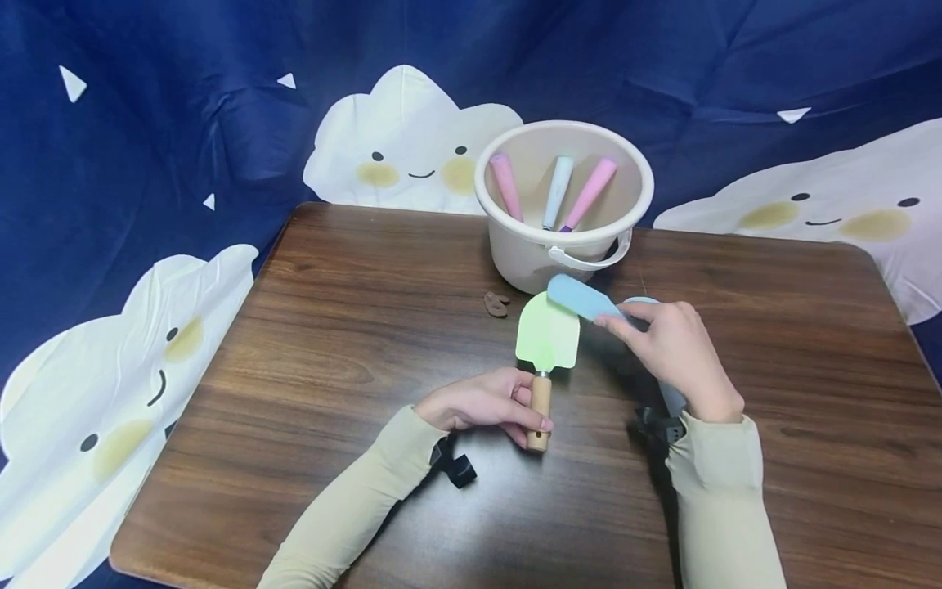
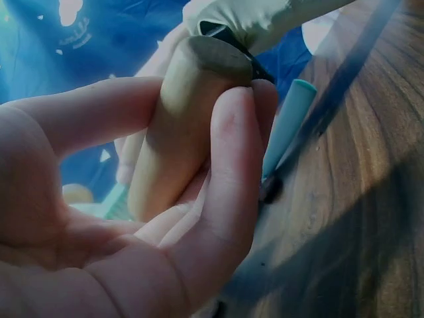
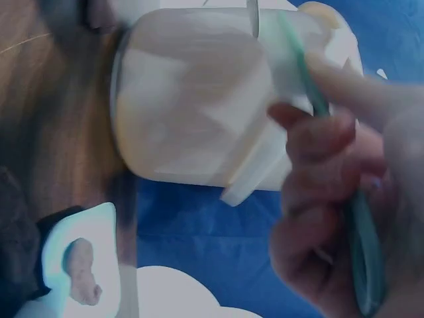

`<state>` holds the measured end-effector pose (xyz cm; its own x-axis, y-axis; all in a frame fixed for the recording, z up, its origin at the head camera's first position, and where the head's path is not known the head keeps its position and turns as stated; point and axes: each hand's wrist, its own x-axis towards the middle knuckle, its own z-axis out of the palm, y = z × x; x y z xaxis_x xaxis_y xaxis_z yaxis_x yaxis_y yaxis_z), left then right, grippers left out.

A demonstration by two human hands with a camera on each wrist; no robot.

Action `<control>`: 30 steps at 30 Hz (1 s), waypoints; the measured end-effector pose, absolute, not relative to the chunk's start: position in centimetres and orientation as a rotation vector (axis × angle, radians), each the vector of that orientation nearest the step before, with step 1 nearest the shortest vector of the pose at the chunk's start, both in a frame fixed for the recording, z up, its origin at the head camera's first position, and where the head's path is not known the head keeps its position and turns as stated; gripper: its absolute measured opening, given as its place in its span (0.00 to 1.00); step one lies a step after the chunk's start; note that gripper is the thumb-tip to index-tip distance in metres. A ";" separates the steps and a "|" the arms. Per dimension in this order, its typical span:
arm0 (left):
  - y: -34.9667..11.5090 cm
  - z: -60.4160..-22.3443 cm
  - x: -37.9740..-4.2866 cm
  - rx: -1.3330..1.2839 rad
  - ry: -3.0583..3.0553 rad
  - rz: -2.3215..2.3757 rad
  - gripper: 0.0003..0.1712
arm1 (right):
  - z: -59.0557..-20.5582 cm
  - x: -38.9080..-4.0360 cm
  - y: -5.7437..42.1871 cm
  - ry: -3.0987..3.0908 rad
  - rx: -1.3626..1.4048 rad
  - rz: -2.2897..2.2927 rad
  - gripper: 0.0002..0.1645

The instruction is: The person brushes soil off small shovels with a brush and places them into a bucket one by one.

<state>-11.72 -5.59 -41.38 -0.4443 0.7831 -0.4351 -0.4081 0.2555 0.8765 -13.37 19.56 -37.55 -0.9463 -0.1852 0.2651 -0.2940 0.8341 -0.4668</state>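
Before the bucket (image 1: 515, 254), your left grip (image 1: 489, 402) pinches a trowel (image 1: 547, 335), right grip (image 1: 679, 350) a blue tool (image 1: 577, 296). Overpressing could dislodge either.

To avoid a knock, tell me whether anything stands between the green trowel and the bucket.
Partly: in the head view, the light blue tool in the right hand overlaps the top right of the green trowel, in front of the bucket; contact is unclear. The brown pieces lie to the left of the blade.
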 end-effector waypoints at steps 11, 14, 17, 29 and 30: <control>-5.6 -41.3 -11.9 0.390 1.505 1.417 0.22 | -37.1 -12.6 19.0 -3.165 0.622 1.056 0.09; -5.5 -41.3 -11.8 0.398 1.511 1.412 0.22 | -37.1 -12.8 19.1 -3.141 0.567 1.003 0.12; -5.5 -41.2 -11.6 0.399 1.472 1.421 0.23 | -37.3 -13.0 19.3 -3.038 0.492 0.923 0.17; -5.3 -41.2 -11.3 0.402 1.395 1.408 0.22 | -38.0 -13.6 19.8 -2.733 0.309 0.766 0.23; -5.3 -41.2 -11.3 0.403 1.394 1.409 0.22 | -38.0 -13.7 19.8 -2.725 0.311 0.779 0.23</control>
